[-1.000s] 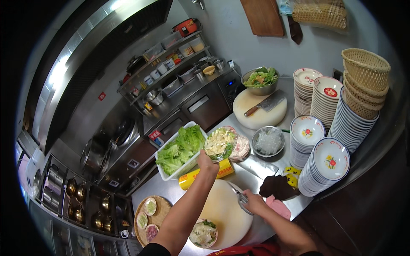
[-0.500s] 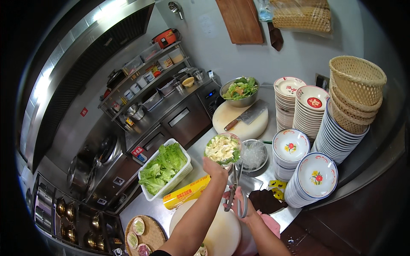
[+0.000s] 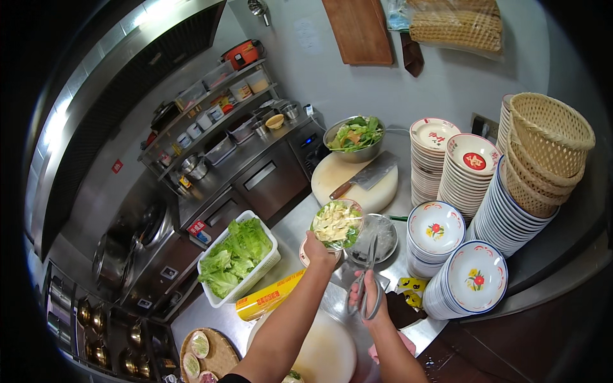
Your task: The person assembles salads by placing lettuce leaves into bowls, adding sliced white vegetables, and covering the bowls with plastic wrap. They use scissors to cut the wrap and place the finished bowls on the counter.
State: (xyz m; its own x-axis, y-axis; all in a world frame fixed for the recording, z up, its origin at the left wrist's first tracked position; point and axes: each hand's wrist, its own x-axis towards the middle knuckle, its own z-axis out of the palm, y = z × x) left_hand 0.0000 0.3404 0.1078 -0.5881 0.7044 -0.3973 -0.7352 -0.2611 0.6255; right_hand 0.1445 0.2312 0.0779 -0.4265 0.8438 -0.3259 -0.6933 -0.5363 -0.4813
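My left hand [image 3: 320, 250] is closed on the near left edge of a bowl [image 3: 338, 223] filled with pale sliced pieces and some green leaves. Its surface shines as if under clear film. In my right hand [image 3: 375, 301] is a pair of grey-handled scissors [image 3: 371, 258], blades pointing up and away, just right of the bowl. Another bowl's rim [image 3: 304, 254] shows partly behind my left hand. Beyond the scissors sits a metal bowl [image 3: 391, 250] with crumpled clear plastic in it.
Left lie a white basket of lettuce [image 3: 258, 271] and a yellow film box [image 3: 271, 295]. A cleaver [image 3: 377, 171] rests on the far round board [image 3: 325, 179]; a near board [image 3: 329, 345] is under my forearms. Stacked bowls [image 3: 436, 230] and woven baskets [image 3: 552, 137] stand right.
The scissors have swung more upright, and my right hand has shifted slightly right and up. The held bowl has moved a little to the right. The whole view has shifted slightly.
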